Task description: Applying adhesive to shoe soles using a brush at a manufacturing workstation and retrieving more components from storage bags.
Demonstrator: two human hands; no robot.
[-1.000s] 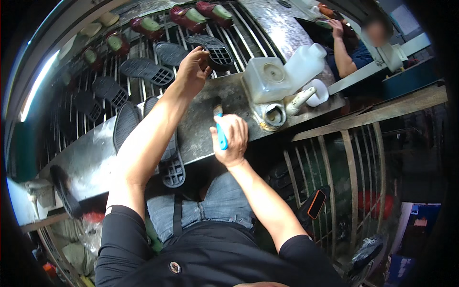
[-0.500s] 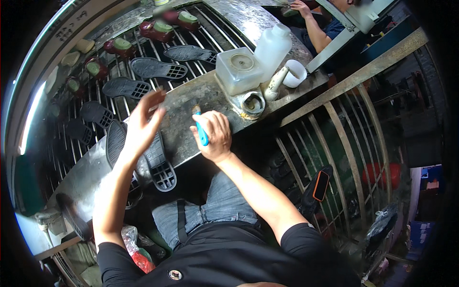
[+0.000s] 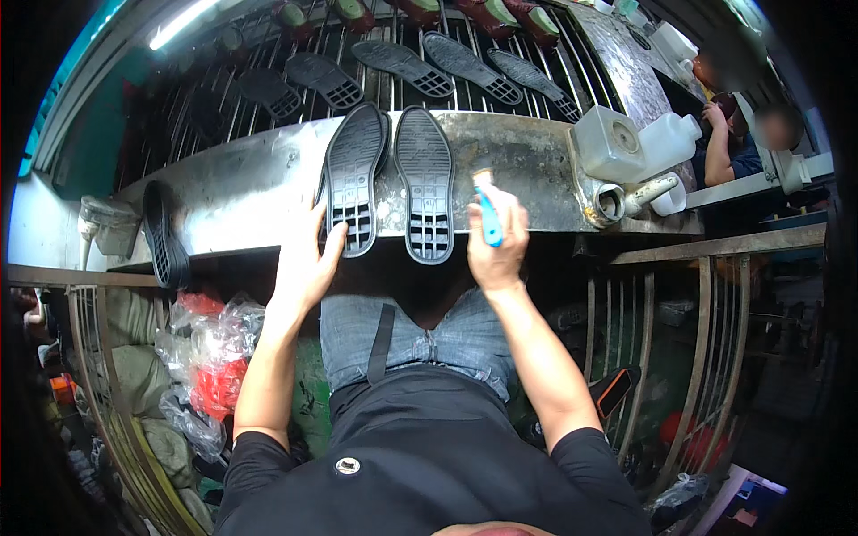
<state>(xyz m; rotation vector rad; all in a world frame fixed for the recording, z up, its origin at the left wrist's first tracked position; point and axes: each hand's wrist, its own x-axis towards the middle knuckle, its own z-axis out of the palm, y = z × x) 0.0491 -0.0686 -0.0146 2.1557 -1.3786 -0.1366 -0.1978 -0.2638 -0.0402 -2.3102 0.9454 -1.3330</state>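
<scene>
My right hand is closed around a small brush with a blue handle, its bristles pointing away from me over the bench. My left hand is at the heel end of a stack of black shoe soles, thumb over the right edge and fingers along the left side. To the right of that stack, another black sole lies with its heel grid towards me, jutting past the edge of the metal bench. Between this sole and the brush there is a small gap.
Beyond the bench, a rack of metal bars carries several black soles and dark red shoe uppers. At right stand a square translucent container, a white bottle and an open-mouthed pot. Plastic bags lie low left. Another person's arm shows at far right.
The view has swung left. My left hand has come down from above the bench to the stacked soles' heel end. My right hand still grips the brush, now beside the single sole.
</scene>
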